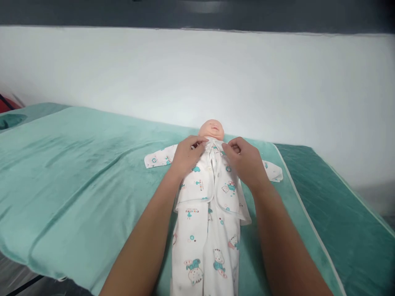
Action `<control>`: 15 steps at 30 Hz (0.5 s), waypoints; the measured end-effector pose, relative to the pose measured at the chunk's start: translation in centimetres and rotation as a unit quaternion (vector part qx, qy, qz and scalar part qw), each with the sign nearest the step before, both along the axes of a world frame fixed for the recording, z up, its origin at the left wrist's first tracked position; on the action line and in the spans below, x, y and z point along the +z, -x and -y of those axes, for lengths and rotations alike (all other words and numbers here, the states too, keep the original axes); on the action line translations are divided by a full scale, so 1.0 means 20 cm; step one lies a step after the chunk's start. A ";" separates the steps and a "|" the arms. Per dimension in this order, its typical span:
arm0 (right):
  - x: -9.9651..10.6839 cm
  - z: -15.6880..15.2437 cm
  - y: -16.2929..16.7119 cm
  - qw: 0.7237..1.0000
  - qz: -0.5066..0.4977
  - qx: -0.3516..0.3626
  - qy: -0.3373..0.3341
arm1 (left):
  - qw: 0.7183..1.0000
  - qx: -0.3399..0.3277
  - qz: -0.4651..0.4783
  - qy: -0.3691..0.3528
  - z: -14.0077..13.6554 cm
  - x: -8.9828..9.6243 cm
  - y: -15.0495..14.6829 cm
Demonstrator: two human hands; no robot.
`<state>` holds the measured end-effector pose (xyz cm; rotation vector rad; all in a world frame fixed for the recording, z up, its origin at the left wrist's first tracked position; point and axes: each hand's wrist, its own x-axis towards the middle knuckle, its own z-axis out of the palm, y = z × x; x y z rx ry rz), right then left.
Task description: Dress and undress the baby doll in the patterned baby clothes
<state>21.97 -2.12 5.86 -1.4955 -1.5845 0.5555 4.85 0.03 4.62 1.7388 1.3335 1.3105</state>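
Note:
A baby doll (211,128) lies on its back, its head toward the wall. It wears a white baby shirt (197,185) printed with small animals, and white baby pants (191,242) in a matching print. The shirt's front panels hang slightly apart down the middle. Near the collar, my left hand (188,154) pinches the left panel between thumb and fingers. My right hand (245,158) holds the upper edge of the right panel in a similar pinch. Both sleeves stretch out sideways, partly covered by my hands; the doll's own hands are not visible.
Under the doll spreads a light green blanket (92,164), with a darker green cover (336,201) showing at the right. A white wall (197,74) rises directly behind the doll's head. Something red (8,103) sits at the far left edge.

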 end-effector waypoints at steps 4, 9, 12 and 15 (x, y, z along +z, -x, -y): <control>0.04 0.14 0.05 0.992 0.117 -0.007 0.039 | 0.996 -0.048 -0.005 0.075 0.11 0.06 0.04; -0.03 0.16 0.10 0.988 0.147 -0.047 0.015 | 0.989 -0.103 -0.021 0.102 0.13 0.09 0.06; -0.05 0.13 0.12 0.986 0.152 -0.062 0.007 | 0.988 -0.112 -0.028 0.099 0.11 0.09 0.06; -0.04 0.11 0.11 0.989 0.136 -0.063 0.006 | 0.987 -0.115 -0.035 0.107 0.10 0.09 0.07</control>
